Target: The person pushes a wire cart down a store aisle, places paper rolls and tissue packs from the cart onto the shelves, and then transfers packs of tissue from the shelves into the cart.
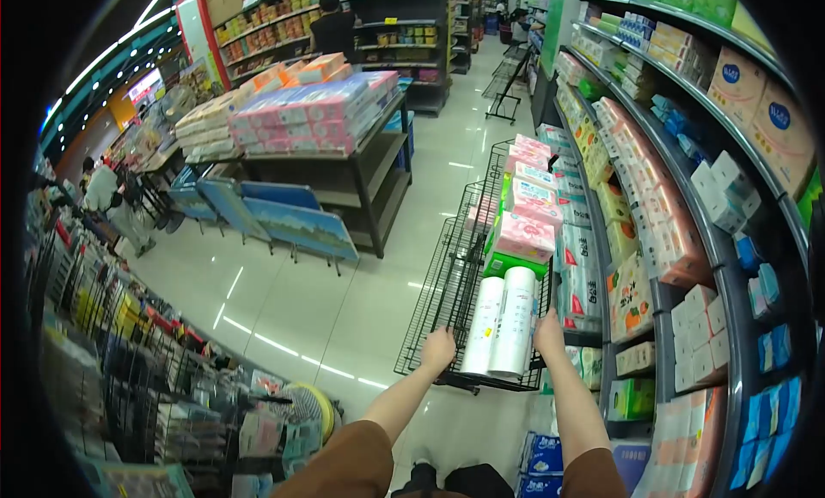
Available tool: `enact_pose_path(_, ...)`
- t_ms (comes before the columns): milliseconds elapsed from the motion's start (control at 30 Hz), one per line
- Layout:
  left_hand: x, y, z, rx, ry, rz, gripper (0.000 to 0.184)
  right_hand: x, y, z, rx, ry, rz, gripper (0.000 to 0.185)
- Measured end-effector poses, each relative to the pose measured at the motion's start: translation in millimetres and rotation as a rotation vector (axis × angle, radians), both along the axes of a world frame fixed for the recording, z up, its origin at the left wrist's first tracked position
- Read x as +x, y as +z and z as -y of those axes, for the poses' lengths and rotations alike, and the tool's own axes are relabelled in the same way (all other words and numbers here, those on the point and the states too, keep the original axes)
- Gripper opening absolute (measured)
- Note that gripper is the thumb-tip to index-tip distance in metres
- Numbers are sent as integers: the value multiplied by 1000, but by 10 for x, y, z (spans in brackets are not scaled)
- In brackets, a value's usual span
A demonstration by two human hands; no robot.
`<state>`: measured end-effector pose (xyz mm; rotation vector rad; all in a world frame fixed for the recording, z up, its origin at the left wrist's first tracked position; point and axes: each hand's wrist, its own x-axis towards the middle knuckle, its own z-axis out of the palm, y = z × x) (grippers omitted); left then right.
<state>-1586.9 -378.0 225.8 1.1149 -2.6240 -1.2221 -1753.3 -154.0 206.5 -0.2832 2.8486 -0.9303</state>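
White rolls (513,322) on wire rack (495,381), near end, long axis lengthwise along it; left hand (438,349) grasping rack left of rolls; right hand (548,335), nearer, grasping rack's right side

Along the left edge of the wire cart (444,270), a hand could travel from the near corner toward the far end over bare wire. The right side is taken up — two white rolls (514,322) fill the near end between the left hand (438,349) and right hand (548,335), and pink packs (526,233) line the strip behind them. Past the right edge, stocked shelving (662,333) stands close, leaving little room. Beyond the left edge lies open floor (335,326) — the display table (351,176) bounds it farther off.
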Motion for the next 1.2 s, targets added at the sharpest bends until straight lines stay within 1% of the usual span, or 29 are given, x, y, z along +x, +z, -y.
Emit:
enact_pose_path(33,-276,-172,76,-103,-19,12,40,-230,26,40,9,1,24,53)
enact_pose_path(67,-538,-350,166,-107,-11,0,40,-462,29,91,14,20,-6,53)
enact_pose_path(133,-1072,-394,247,-112,4,-17,39,-958,56,177,30,59,-57,54)
enact_pose_path(267,-2094,-467,688,-152,-96,-3,41,-1934,194,568,-32,15,-28,49)
enact_pose_path(300,-2383,-405,766,-124,-95,33,41,-2232,180,661,-4,14,-46,48)
enact_pose_path(400,-3198,-493,1042,-258,-36,-18,41,-3023,271,950,-26,12,33,48)
enact_pose_path(433,-3377,-543,1167,-241,-26,22,40,-3203,273,1064,-22,4,63,49)
enact_pose_path(533,-4054,-709,1570,-237,-20,-95,41,-3867,249,1391,-13,-20,70,51)
enact_pose_path(567,-4230,-728,1676,-251,-17,-76,41,-4049,266,1481,-24,-9,97,52)
enact_pose_path(633,-4652,-608,1863,-274,-4,-44,41,-4434,433,1661,-41,17,145,54)
enact_pose_path(767,-5574,-517,2283,-260,-35,-23,43,-5364,387,2135,18,5,112,51)
enact_pose_path(867,-6330,-467,2647,-228,-54,-45,41,-6156,353,2519,41,24,94,49)
enact_pose_path(900,-6569,-409,2761,-217,-71,-2,40,-6376,339,2638,29,27,74,49)
enact_pose_path(1000,-7281,-332,3119,-228,-56,-9,39,-7116,302,3034,-12,26,12,50)
enact_pose_path(1033,-7535,-317,3267,-176,-42,39,37,-7371,225,3168,-11,31,-8,50)
enact_pose_path(1067,-7744,-326,3403,-182,-53,40,37,-7592,122,3237,-5,34,-24,51)
enact_pose_path(1133,-8117,-188,3642,-203,-84,34,37,-7949,154,3477,6,24,-5,52)
enact_pose_path(1200,-8564,-234,3961,-189,-80,27,38,-8359,153,3761,23,7,3,53)
